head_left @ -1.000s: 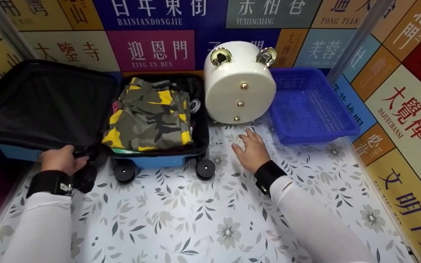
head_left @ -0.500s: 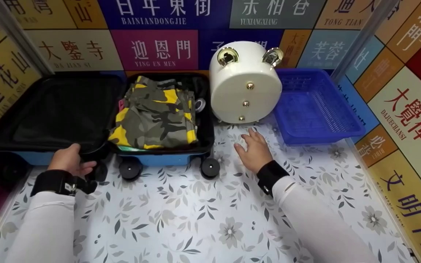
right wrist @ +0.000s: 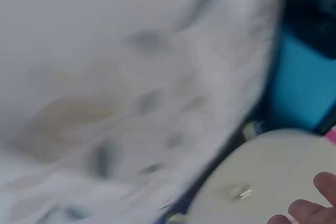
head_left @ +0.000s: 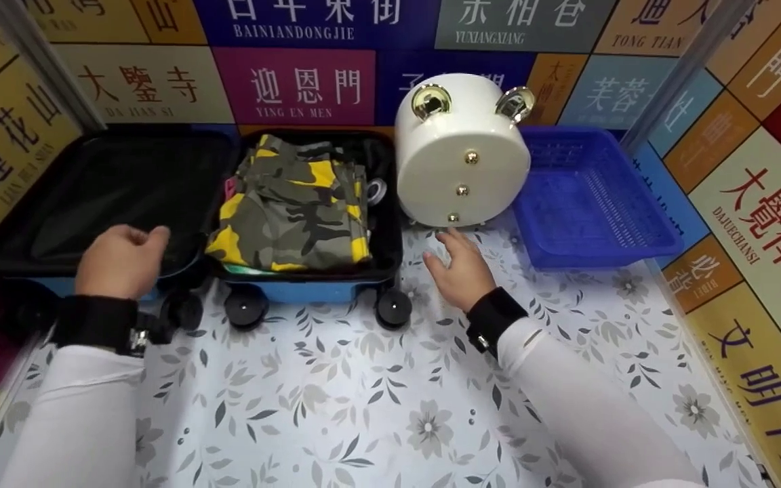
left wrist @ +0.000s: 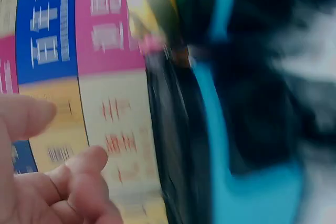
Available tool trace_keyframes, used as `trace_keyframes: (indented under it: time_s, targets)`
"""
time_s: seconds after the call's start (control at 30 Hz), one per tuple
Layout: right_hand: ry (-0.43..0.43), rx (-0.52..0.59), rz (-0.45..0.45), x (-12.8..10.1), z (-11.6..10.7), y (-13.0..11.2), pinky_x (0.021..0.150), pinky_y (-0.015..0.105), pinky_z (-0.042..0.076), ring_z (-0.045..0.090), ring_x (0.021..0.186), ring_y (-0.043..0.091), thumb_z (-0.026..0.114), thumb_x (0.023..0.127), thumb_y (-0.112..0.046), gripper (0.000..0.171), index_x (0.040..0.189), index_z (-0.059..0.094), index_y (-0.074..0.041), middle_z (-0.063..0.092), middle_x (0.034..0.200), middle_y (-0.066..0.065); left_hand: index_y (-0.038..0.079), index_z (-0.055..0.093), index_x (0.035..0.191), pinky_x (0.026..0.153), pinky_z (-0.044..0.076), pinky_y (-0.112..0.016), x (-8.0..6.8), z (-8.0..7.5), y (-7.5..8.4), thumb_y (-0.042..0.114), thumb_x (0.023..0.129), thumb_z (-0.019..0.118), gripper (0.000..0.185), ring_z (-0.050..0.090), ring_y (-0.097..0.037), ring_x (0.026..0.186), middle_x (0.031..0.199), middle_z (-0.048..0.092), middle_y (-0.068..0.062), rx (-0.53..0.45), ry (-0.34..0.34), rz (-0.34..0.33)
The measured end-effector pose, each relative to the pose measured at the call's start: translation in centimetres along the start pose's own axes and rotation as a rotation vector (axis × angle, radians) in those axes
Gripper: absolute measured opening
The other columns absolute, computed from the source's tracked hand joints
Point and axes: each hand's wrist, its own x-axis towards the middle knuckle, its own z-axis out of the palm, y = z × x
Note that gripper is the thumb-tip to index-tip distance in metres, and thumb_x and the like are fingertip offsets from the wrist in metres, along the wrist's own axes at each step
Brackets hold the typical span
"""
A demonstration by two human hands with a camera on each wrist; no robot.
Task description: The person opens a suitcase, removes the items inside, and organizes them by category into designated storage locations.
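Note:
A blue suitcase (head_left: pixel 312 291) lies spread open, with black lining and black wheels. Its right half holds a folded camouflage garment (head_left: pixel 295 217) in grey, black and yellow. Over the near edge of the black-lined left half (head_left: pixel 126 183) is my left hand (head_left: pixel 121 261), fingers loosely bent; in the left wrist view, nothing sits between thumb and fingertips. My right hand (head_left: pixel 459 271) has its fingers spread just in front of a round white case (head_left: pixel 462 152) with gold knobs and two gold ear-like rings, holding nothing. Both wrist views are blurred.
A blue plastic basket (head_left: pixel 594 261) stands right of the white case. Walls covered in coloured name signs (head_left: pixel 292 85) rise at the back and sides. The floral sheet (head_left: pixel 336 407) covers the surface in front.
The suitcase's left half, tilted and gripped at its near edge, has come down flat. My left hand has let go and lifted. The right hand has barely moved.

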Motion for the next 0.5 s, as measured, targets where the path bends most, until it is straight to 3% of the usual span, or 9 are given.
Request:
trace_keyframes:
  time_s: [0.07,0.17,0.23,0.3,0.37,0.5]
  targets:
    - [0.010,0.096,-0.005,0.4,0.4,-1.9,0.131,0.050,0.030,0.038,0.157,0.039,0.060,0.108,-0.034,0.057,0.154,0.053,-0.002,0.044,0.166,0.022,-0.005,0.055,0.147,0.108,0.044,-0.066,0.7,1.2,2.2,0.064,0.107,0.039,0.081,0.057,-0.053,0.127,0.144,0.058,-0.035,-0.018,-0.013,0.039]
    - [0.019,0.276,-0.013,1.2,1.4,-4.8,0.128,0.046,0.036,0.047,0.152,0.035,0.062,0.107,-0.031,0.057,0.154,0.051,-0.001,0.052,0.161,0.020,-0.009,0.034,0.160,0.120,0.037,-0.066,2.0,3.2,5.0,0.063,0.106,0.046,0.091,0.047,-0.056,0.142,0.157,0.045,-0.039,-0.009,-0.084,0.069]
    - [0.005,0.389,-0.009,1.9,2.2,-6.5,0.126,0.043,0.039,0.050,0.150,0.034,0.063,0.107,-0.028,0.058,0.155,0.049,0.000,0.053,0.160,0.019,-0.012,0.021,0.164,0.123,0.034,-0.066,2.8,4.5,6.3,0.062,0.106,0.048,0.097,0.041,-0.058,0.146,0.160,0.038,-0.042,0.022,-0.134,0.055]
    - [-0.031,0.469,0.008,2.6,2.9,-7.7,0.125,0.042,0.041,0.050,0.150,0.034,0.064,0.107,-0.027,0.061,0.158,0.045,0.001,0.050,0.162,0.020,-0.013,0.019,0.163,0.123,0.033,-0.067,3.3,5.4,7.2,0.059,0.106,0.051,0.098,0.040,-0.060,0.145,0.159,0.037,-0.044,0.055,-0.162,0.036]
    - [-0.093,0.503,0.046,3.4,3.5,-8.4,0.125,0.040,0.041,0.048,0.152,0.034,0.062,0.108,-0.027,0.064,0.160,0.040,0.002,0.044,0.166,0.022,-0.015,0.021,0.162,0.121,0.034,-0.069,3.6,6.1,7.7,0.058,0.106,0.052,0.098,0.040,-0.062,0.143,0.156,0.038,-0.045,0.096,-0.173,0.017]
    - [-0.184,0.450,0.156,5.0,4.1,-8.9,0.127,0.039,0.038,0.043,0.155,0.034,0.059,0.109,-0.034,0.070,0.164,0.035,0.001,0.040,0.168,0.023,-0.018,0.026,0.158,0.117,0.038,-0.070,4.2,7.1,8.3,0.059,0.104,0.055,0.099,0.043,-0.062,0.138,0.152,0.040,-0.047,0.149,-0.178,-0.015]
